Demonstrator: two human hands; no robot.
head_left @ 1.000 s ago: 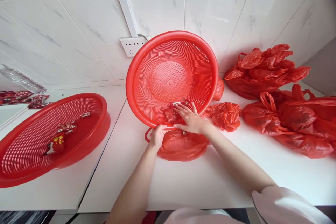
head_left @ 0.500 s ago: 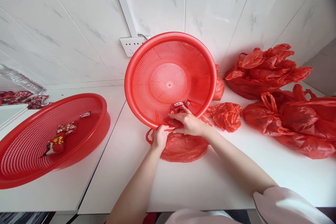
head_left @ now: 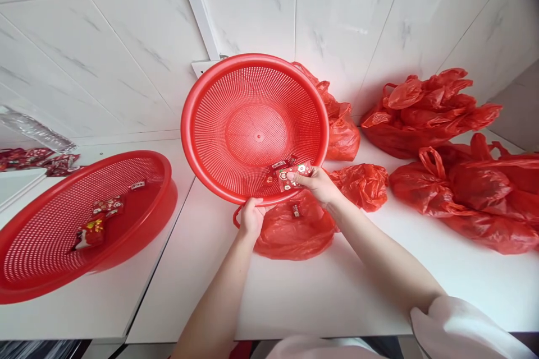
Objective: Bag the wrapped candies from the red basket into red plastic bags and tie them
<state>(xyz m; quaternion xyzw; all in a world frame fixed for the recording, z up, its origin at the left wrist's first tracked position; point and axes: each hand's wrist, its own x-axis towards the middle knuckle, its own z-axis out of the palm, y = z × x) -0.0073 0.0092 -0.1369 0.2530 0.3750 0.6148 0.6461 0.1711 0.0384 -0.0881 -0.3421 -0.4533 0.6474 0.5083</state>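
Tilted towards me is a round red plastic colander basket (head_left: 257, 118), its lower rim gripped by my left hand (head_left: 251, 217). My right hand (head_left: 316, 185) pinches a small red printed packet (head_left: 290, 177) at the basket's lower right edge. Another small packet with a white label (head_left: 278, 164) lies in the basket beside it. Below the rim a red plastic bag (head_left: 295, 235) lies on the white counter, with a small dark red packet (head_left: 296, 211) on it or in it; which, I cannot tell.
A second red colander (head_left: 164, 202) leans at the left with several packets inside. Filled red plastic bags (head_left: 433, 118) crowd the right side; a crumpled red bag (head_left: 364, 186) lies nearer. A white socket panel (head_left: 199, 69) sits on the tiled wall.
The basket has shifted left and slightly tilted. My right hand has drawn back from inside the basket with a red packet. A small packet now shows at the bag below.
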